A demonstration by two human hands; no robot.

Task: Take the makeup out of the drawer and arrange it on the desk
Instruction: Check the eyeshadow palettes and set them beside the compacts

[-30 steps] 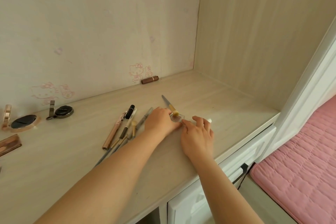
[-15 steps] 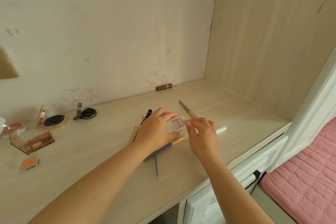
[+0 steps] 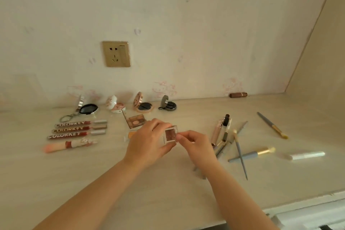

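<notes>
Both hands, left hand (image 3: 149, 142) and right hand (image 3: 194, 144), pinch a small eyeshadow case (image 3: 170, 134) above the desk (image 3: 93, 173). Left of it compacts and lip glosses (image 3: 78, 129) lie in rows; the brushes (image 3: 240, 147) to its right look unsorted.

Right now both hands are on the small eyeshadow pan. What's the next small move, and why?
Probably set the eyeshadow pan down beside the open palette. Left hand and right hand both pinch it above the desk, and the items there lie grouped by kind.
</notes>
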